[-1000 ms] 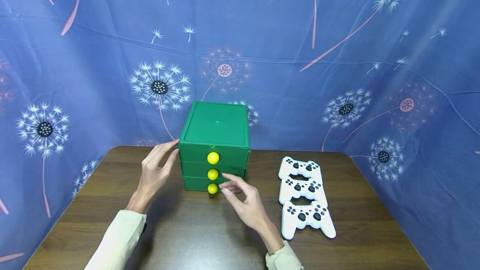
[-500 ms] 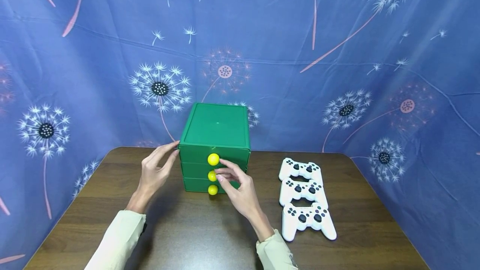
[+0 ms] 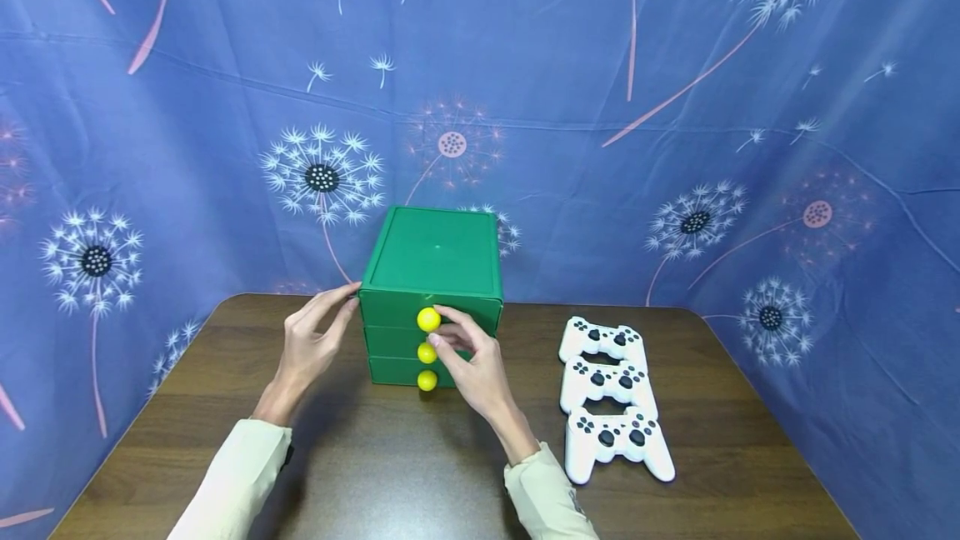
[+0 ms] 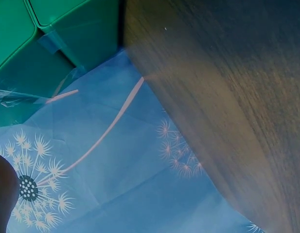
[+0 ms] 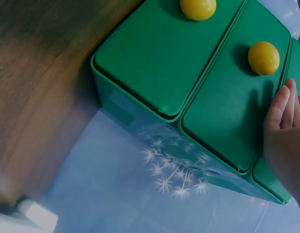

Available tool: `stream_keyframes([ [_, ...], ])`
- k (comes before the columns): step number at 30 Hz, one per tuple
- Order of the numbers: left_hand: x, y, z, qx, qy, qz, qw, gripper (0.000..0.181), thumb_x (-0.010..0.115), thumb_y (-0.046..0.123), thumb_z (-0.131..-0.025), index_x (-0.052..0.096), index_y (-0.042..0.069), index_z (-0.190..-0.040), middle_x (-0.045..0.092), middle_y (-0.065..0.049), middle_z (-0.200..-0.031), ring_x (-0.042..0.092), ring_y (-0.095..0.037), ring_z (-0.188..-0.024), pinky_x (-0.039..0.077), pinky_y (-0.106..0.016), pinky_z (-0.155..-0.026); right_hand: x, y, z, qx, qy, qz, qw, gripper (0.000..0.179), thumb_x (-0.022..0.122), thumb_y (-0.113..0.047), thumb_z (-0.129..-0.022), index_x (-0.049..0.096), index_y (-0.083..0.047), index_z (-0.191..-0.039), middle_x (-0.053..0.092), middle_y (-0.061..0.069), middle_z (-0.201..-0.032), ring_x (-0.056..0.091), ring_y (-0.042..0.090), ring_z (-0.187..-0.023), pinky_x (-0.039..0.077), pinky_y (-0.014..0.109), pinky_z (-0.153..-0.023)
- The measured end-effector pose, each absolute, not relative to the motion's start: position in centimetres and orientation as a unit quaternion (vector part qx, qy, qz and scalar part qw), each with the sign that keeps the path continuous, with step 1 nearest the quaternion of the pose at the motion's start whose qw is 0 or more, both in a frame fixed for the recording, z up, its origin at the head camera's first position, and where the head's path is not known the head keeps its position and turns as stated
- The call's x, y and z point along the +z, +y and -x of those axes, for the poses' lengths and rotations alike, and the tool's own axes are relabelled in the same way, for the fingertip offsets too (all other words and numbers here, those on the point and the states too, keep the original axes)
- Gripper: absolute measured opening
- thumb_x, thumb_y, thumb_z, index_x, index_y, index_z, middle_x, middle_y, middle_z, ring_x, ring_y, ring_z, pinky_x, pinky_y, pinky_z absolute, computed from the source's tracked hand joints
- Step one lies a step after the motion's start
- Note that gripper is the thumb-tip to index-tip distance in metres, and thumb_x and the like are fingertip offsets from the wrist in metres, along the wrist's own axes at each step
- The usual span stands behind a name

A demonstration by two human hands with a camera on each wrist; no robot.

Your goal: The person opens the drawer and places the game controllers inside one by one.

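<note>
Brace on one side, a light reach on the other

Nearest, at the bottom of the frame, pale cloth sleeves [image 3: 240, 473] cross a dark, wood-grained surface [image 3: 390, 473]. At lower right, three smooth, curved white game controllers [image 3: 611, 372] lie in a column. Just below centre, the right hand [image 3: 480, 369] is unclenched, a fingertip beside the round, glossy top knob [image 3: 428, 319] and the thumb just above the middle knob [image 3: 427, 352]; whether skin meets either cannot be told. A sound hold would probably set finger and thumb on opposite sides of that slick ball, keeping any pull straight and level. Left of centre, the left hand [image 3: 311, 344] grasps nothing, fingertips at the upper left front edge of the boxy green drawer unit [image 3: 437, 261]; steady pressure there should limit skidding. The unit stands mid-frame, drawers pushed in, clear tape [image 4: 50, 41] on its side. Behind hangs creased blue fabric [image 3: 555, 190] printed with dandelions.
</note>
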State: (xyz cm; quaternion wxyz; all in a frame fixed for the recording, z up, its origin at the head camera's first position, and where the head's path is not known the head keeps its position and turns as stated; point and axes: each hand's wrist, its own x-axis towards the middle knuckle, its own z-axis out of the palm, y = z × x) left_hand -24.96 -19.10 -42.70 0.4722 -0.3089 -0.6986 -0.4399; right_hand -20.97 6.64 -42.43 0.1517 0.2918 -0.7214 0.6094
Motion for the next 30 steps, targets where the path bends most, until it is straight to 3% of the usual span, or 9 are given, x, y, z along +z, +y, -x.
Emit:
stream_keyframes([
  [9, -42.72, -18.96, 25.06, -0.439, -0.698, 0.304, 0.477, 0.048, 0.073, -0.031, -0.072, 0.075, -0.007, -0.114, 0.076, -0.020, -0.106, 0.071, -0.024, -0.095, 0.051, -0.020, -0.096, -42.25, 6.23, 21.50, 0.617, -0.713, -0.290, 0.164, 0.039, 0.073, -0.006, -0.097, 0.068, -0.011, -0.135, 0.077, 0.005, -0.098, 0.073, 0.023, -0.089, 0.061, 0.033, -0.086],
  [18, -42.79, -18.82, 25.04, -0.441, -0.695, 0.304, 0.480, 0.047, 0.073, -0.030, -0.073, 0.075, -0.007, -0.114, 0.076, -0.020, -0.107, 0.069, -0.011, -0.102, 0.052, -0.021, -0.096, -41.75, 6.08, 21.79, 0.625, -0.713, -0.279, 0.151, 0.035, 0.075, -0.008, -0.096, 0.072, -0.009, -0.132, 0.078, 0.008, -0.095, 0.072, 0.024, -0.086, 0.060, 0.029, -0.081],
  [26, -42.62, -18.88, 24.64, -0.441, -0.699, 0.307, 0.473, 0.042, 0.072, -0.025, -0.080, 0.074, -0.006, -0.117, 0.076, -0.017, -0.111, 0.068, -0.008, -0.107, 0.052, -0.024, -0.098, -41.68, 5.81, 21.72, 0.646, -0.705, -0.257, 0.138, 0.031, 0.077, -0.010, -0.095, 0.074, -0.007, -0.126, 0.078, 0.010, -0.092, 0.073, 0.033, -0.083, 0.060, 0.025, -0.076],
  [30, -42.68, -18.90, 24.71, -0.439, -0.698, 0.307, 0.476, 0.042, 0.073, -0.026, -0.077, 0.074, -0.008, -0.115, 0.076, -0.018, -0.110, 0.069, -0.009, -0.105, 0.052, -0.023, -0.097, -41.69, 5.88, 21.74, 0.641, -0.706, -0.268, 0.140, 0.030, 0.076, -0.009, -0.096, 0.074, -0.008, -0.126, 0.077, 0.009, -0.092, 0.074, 0.033, -0.084, 0.061, 0.027, -0.077],
])
